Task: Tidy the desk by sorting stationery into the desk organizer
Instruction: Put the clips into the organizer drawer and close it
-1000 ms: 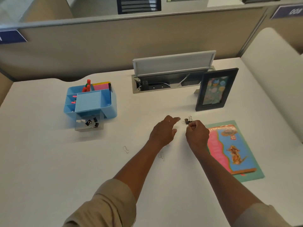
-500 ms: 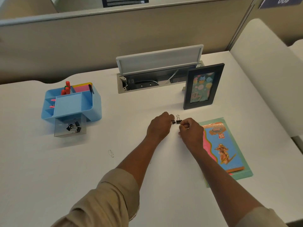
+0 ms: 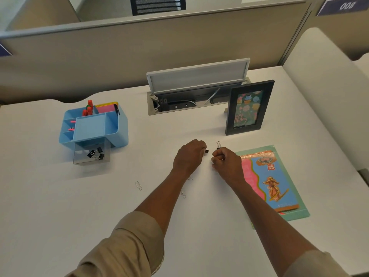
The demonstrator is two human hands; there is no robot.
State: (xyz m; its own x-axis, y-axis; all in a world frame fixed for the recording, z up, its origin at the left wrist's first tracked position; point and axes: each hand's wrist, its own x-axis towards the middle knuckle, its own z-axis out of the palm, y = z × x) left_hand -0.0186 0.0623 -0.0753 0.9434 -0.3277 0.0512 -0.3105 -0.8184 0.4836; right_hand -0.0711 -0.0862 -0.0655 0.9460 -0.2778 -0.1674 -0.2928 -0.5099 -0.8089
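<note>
On the white table, your blue organizer stands near the far left edge, its clear drawer pulled out with clips inside. A second ago your left hand was open; now each hand pinches a binder clip, so both are ready to drop in. The clip in your right hand points its wire handles toward the far edge.
</note>
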